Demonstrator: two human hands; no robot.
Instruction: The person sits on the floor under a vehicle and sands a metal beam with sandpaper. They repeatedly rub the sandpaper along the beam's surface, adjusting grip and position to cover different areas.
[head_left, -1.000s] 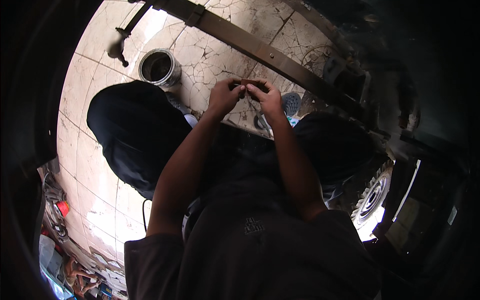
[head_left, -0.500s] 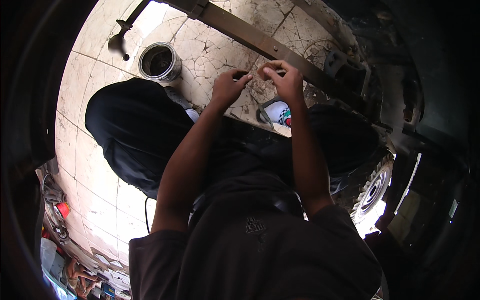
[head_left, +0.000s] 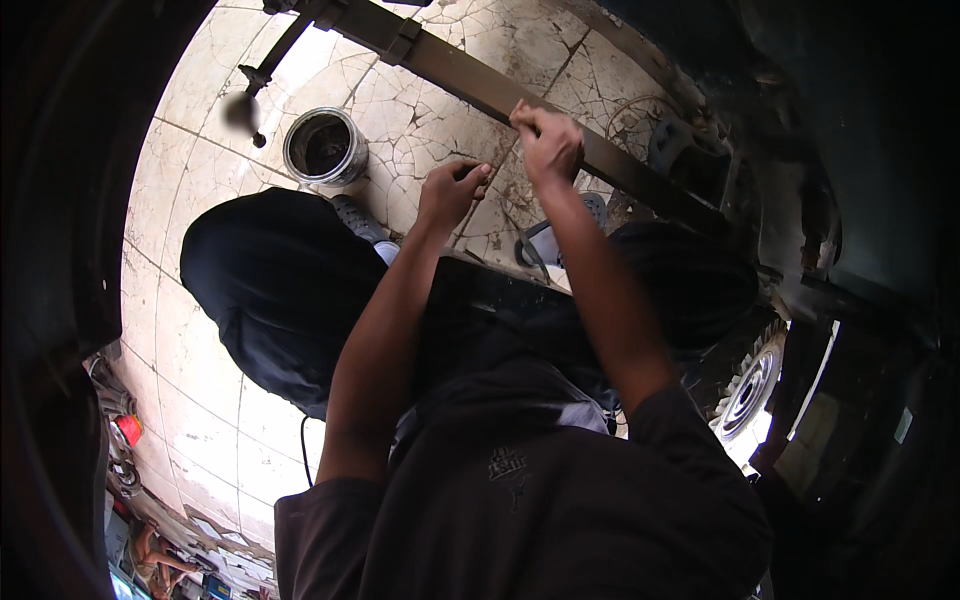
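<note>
A long dark metal bar (head_left: 470,85) runs slantwise over the cracked tiled floor (head_left: 420,110), from the top middle toward the right. My right hand (head_left: 548,140) is up at the bar's near edge, with the fingers closed on it. My left hand (head_left: 452,192) hovers a little lower and to the left, apart from the bar. Its fingers are curled, and whether it holds something small is hidden. Both forearms rise from my dark shirt over my bent knees in dark trousers (head_left: 270,290).
An open round metal can (head_left: 323,147) with dark contents stands on the tiles left of my hands. A sandal (head_left: 545,245) lies under my right arm. A small toothed wheel (head_left: 750,385) sits at the right. Dark vehicle parts (head_left: 800,200) surround the right side, and clutter (head_left: 125,440) lies at the lower left.
My hands were together in front of me, pinching something small. They rose and parted: the right hand went up onto the bar, and the left hand stayed lower.
</note>
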